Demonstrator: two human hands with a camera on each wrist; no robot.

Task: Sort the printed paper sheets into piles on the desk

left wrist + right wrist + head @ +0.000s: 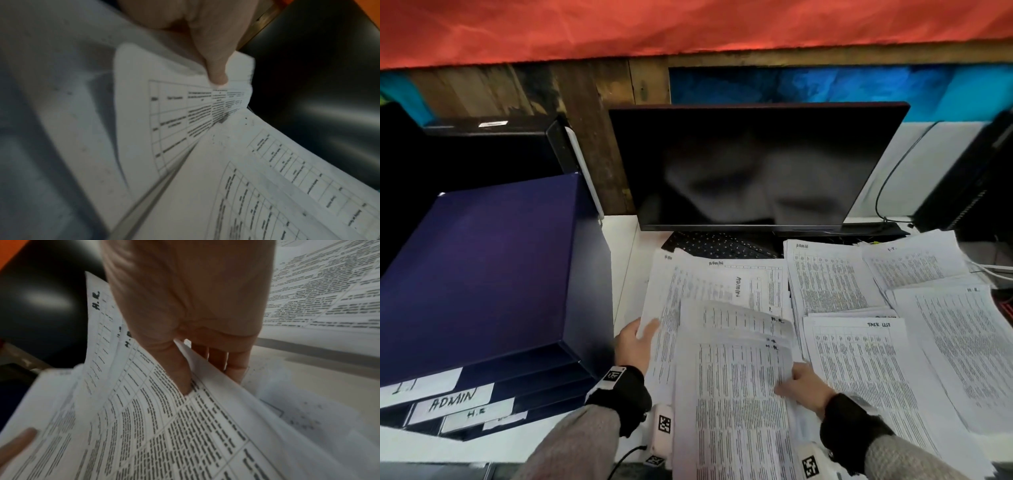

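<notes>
Both hands on the fanned bundle of white printed table sheets marked "H.R." (736, 370) at the worktop's (625, 246) front edge, mid-sort. Right hand (803, 385) pinches its right edge, thumb on top, fingers under. Left hand (635, 341) pinches the left edge of sheets below. Bundle's long axis runs front to back. Flat white "TASK LIST" pile (859, 363) lies just right, nearer the right hand.
</notes>
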